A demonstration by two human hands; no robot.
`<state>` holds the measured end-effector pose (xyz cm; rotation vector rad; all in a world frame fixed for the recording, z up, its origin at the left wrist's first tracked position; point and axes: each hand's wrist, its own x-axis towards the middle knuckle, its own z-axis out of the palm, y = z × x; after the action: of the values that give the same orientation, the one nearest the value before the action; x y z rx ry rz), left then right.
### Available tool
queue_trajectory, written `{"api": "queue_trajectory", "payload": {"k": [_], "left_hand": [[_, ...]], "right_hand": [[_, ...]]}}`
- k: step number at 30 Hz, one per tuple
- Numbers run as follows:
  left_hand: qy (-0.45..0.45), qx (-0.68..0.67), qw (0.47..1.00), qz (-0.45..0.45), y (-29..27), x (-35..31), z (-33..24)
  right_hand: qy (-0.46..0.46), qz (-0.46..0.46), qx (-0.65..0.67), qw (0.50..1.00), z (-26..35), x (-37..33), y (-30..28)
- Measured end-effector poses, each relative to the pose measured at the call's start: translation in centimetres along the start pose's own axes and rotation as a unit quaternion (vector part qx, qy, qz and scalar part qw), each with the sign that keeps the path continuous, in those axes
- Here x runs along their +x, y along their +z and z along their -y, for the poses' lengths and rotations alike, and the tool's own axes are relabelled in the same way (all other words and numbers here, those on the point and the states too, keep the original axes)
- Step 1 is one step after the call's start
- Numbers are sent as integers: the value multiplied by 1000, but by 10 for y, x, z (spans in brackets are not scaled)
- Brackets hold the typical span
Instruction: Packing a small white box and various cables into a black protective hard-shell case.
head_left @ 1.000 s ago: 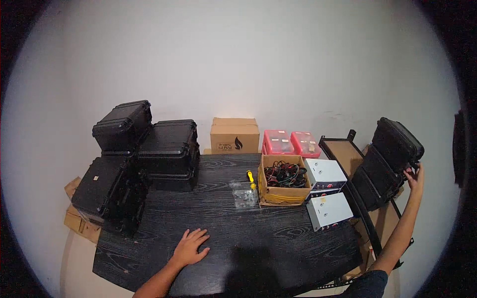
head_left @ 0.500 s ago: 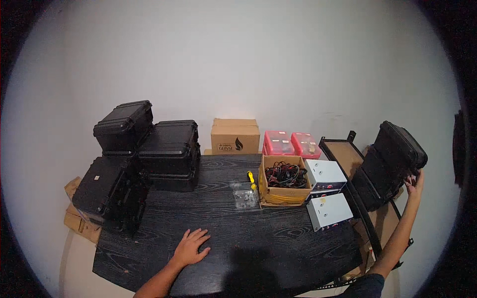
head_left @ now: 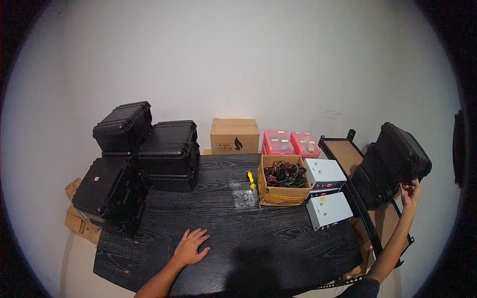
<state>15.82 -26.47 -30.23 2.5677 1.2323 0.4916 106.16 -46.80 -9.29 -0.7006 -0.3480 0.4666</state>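
At the far right, two black hard cases stand stacked on a rack. My right hand (head_left: 410, 192) is raised to the upper black case (head_left: 401, 149), its fingers bent against the lower front edge; the exact grip there is too small to make out. The lower black case (head_left: 370, 186) sits beneath, partly covered by the upper one. My left hand (head_left: 191, 247) lies flat on the dark wood-grain table (head_left: 218, 270), fingers spread, holding nothing.
Black cases (head_left: 109, 188) are stacked on the left. A carton of cables (head_left: 283, 196), white metal boxes (head_left: 329, 208), pink-red boxes (head_left: 277, 144) and a closed carton (head_left: 234, 135) stand centre to right. A yellow-handled tool (head_left: 250, 177) lies by a clear plastic tray (head_left: 244, 197). A rack (head_left: 365, 213) borders the table.
The upper black case has shifted slightly right and toward me. My right hand has moved a little down and left along its edge. My left hand stays in place.
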Motion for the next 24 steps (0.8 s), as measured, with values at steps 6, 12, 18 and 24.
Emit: {"api": "queue_trajectory", "payload": {"k": [6, 12, 18, 24], "left_hand": [[1, -4, 1000, 3, 0, 0, 3], [-5, -11, 1000, 4, 2, 2, 4], [-14, -48, 999, 21, -2, 1, 9], [-14, -274, 961, 30, -16, 14, -10]], "right_hand": [[-32, 54, -39, 997, -9, -39, -1], [-50, 87, 1, 995, -52, -89, 7], [-19, 149, 38, 988, -124, -176, 87], [79, 100, -37, 991, -208, -278, 141]]}}
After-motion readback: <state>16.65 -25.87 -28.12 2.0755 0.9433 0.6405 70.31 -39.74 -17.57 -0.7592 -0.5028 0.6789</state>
